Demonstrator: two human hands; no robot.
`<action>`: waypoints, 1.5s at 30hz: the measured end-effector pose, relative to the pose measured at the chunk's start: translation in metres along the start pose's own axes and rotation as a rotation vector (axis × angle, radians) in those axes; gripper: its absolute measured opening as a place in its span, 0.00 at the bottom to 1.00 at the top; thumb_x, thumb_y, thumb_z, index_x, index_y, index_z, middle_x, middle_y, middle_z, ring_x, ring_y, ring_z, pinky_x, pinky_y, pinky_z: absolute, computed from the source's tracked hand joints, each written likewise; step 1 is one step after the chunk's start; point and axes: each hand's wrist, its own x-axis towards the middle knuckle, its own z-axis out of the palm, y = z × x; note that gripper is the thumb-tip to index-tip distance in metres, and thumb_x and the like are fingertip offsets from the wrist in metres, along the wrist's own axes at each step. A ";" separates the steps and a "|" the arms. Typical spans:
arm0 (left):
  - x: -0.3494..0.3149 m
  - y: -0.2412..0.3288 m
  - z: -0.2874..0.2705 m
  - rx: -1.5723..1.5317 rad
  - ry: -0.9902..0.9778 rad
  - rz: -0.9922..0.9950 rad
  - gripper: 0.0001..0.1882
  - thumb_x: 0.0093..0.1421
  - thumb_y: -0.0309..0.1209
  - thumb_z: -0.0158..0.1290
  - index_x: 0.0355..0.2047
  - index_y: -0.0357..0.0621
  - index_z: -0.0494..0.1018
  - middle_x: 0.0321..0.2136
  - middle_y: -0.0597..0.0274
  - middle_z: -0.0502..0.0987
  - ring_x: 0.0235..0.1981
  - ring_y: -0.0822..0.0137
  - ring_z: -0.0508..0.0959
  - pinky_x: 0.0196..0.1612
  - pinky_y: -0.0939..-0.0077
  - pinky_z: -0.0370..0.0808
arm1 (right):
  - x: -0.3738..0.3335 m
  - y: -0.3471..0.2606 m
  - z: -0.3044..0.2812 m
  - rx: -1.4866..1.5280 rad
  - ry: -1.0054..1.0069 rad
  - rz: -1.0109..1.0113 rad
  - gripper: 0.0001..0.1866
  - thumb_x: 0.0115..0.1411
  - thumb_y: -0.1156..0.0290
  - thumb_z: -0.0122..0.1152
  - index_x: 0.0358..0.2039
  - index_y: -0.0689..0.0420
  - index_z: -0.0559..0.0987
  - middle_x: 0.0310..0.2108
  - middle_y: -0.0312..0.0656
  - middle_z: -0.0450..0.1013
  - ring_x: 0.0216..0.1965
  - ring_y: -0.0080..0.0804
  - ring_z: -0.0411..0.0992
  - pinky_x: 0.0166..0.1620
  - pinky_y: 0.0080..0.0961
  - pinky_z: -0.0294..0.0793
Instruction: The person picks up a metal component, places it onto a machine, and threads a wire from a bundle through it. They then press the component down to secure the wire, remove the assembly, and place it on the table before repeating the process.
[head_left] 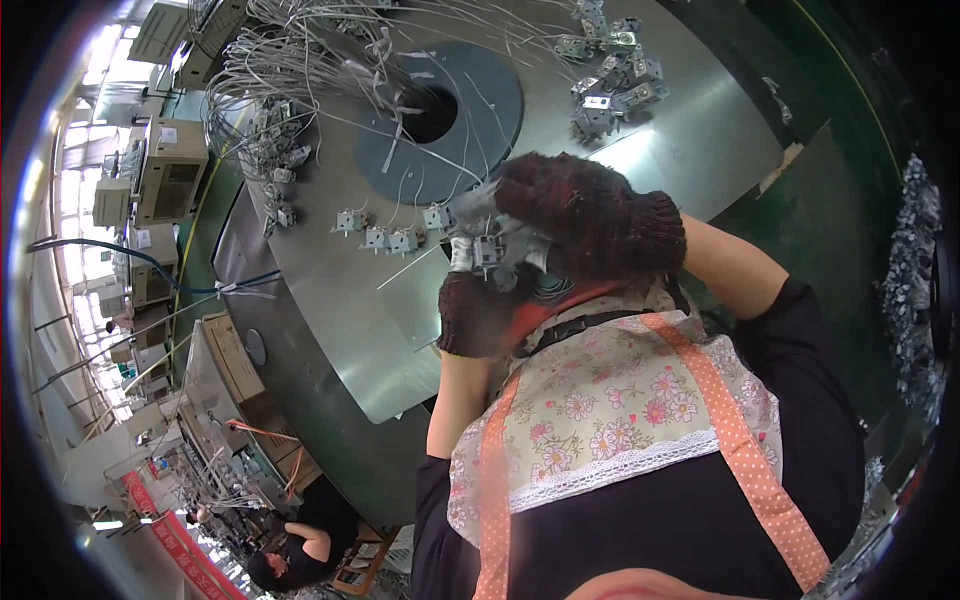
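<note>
Both hands wear dark knitted gloves with worn grey fingers. My left hand (480, 305) is closed around a small silvery metal box-shaped part (486, 253) and holds it upright in front of my apron. Over it, my right hand (585, 215) reaches in from the right with its fingers bent and closed near a thin pale wire; whatever lies between its fingertips is hidden. Just left of the hands, several similar metal parts (403, 241) rest on the metal tabletop (350, 300), with thin wires running from them toward the round grey disc (505, 100).
A big bundle of pale wires (300, 50) spreads at the back left, with a cluster of metal parts (283, 150) below it. More metal parts (615, 85) are heaped at the back right. A blue cable (150, 258) crosses the left side. Another person (300, 545) sits at lower left.
</note>
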 end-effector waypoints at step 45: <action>0.000 -0.028 0.001 -1.824 -0.163 -0.242 0.29 0.77 0.50 0.31 0.63 0.43 0.66 0.55 0.55 0.76 0.55 0.61 0.77 0.58 0.64 0.77 | -0.011 0.010 0.008 -0.221 -0.118 0.343 0.34 0.45 0.72 0.71 0.56 0.56 0.76 0.47 0.48 0.77 0.48 0.50 0.75 0.51 0.46 0.75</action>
